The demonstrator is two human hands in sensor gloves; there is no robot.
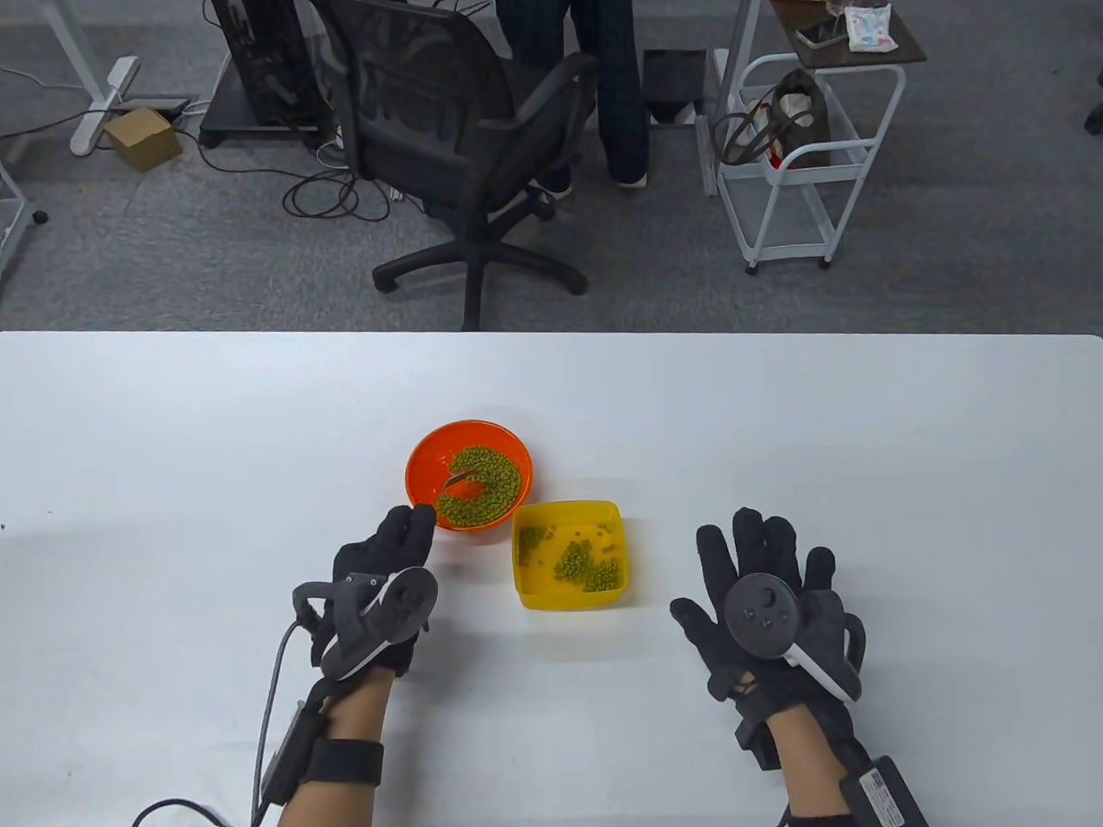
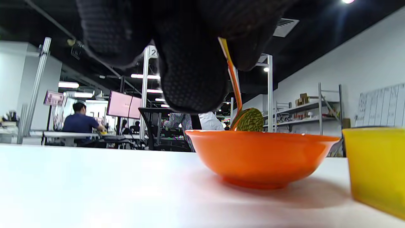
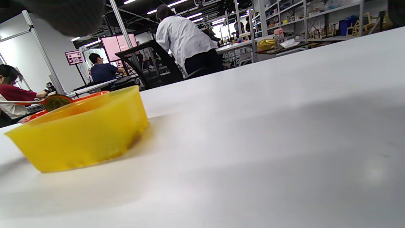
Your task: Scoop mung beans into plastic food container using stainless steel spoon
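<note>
White table [image 1: 172,448], left grip [image 1: 379,586] holding spoon [image 1: 455,479] in bean bowl [image 1: 422,457], right grip [image 1: 767,594] spread flat

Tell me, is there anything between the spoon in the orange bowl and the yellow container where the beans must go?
Nothing visible is in the way. The spoon sits in the orange bowl, and the yellow container stands close beside it, with only the two rims to cross.

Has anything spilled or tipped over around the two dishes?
Nothing stands out. The orange bowl and yellow container sit upright, no mung beans lie on the table, and the spoon is in the bowl.
</note>
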